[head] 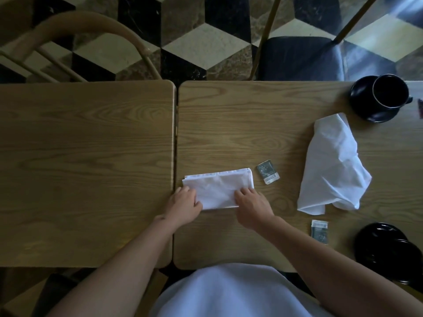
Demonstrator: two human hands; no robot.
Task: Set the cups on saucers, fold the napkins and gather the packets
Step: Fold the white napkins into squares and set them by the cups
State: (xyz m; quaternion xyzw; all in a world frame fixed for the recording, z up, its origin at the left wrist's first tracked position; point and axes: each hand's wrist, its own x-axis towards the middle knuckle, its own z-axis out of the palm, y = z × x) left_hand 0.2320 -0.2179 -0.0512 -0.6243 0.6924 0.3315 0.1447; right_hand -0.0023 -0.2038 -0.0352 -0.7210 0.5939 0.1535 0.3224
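Seen from above, a person's two bare hands work on a white folded napkin (218,188) lying on a pale wood-grain table (263,124). The left hand (184,203) rests on the napkin's left end with fingers curled over its edge, and the right hand (250,203) presses on its right end with fingers bent down onto the cloth; whether either hand pinches a layer cannot be told. The hold looks meant to pin the soft rectangle flat while a crease is set or another fold is started. Just beyond the right hand's fingertips lies a small grey-green paper packet (268,171), flat and rectangular. Farther to the right of that hand sprawls a second napkin (334,165), white, thin and crumpled into loose peaks, not yet folded. Beyond it, at the table's far right corner, a glossy black cup (389,91) stands on a round black saucer (364,106). Near the right forearm lies a second packet (319,232), and just past it sit more shiny black dishes (389,250), their exact shapes hard to make out at the picture's edge. The task seems partly done: one cup set, one napkin nearly folded, the packets well apart and ungathered.
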